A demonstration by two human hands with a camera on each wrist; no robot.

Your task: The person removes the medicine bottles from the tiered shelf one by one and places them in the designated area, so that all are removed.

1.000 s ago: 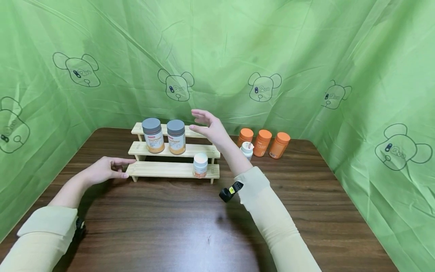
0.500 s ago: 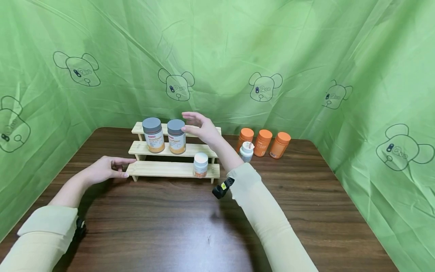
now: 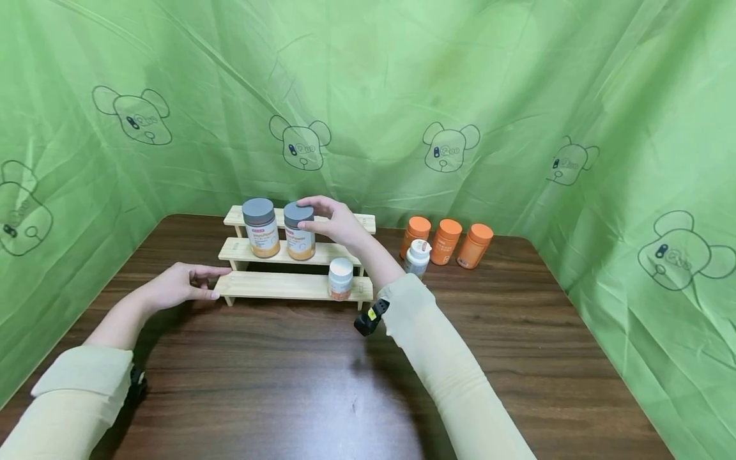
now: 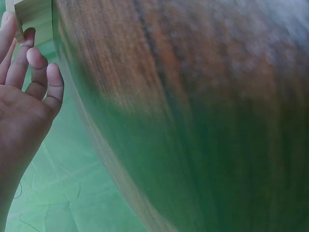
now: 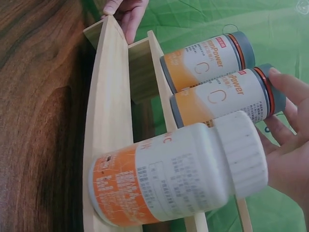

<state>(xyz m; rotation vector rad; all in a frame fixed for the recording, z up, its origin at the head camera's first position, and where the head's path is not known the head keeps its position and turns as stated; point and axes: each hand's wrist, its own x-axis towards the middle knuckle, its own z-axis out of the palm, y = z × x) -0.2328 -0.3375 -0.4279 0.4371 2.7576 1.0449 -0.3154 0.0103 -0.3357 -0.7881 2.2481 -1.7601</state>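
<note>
A three-tier wooden display rack stands on the table. My left hand holds the left end of its lowest shelf, thumb at the front and fingers behind. On the middle shelf stand two grey-lidded supplement bottles, a left bottle and a right bottle. My right hand grips the lid of the right one, thumb in front; in the right wrist view its thumb lies on that grey lid. A small white-capped bottle stands at the right end of the lowest shelf.
Right of the rack stand three orange bottles, the middle one among them. A small white bottle is in front of the leftmost. Green cloth hangs behind and beside the brown table.
My right hand has moved left and slightly down from above the rack's right part onto the right grey-lidded bottle's lid. The left hand has stayed at the shelf end.
</note>
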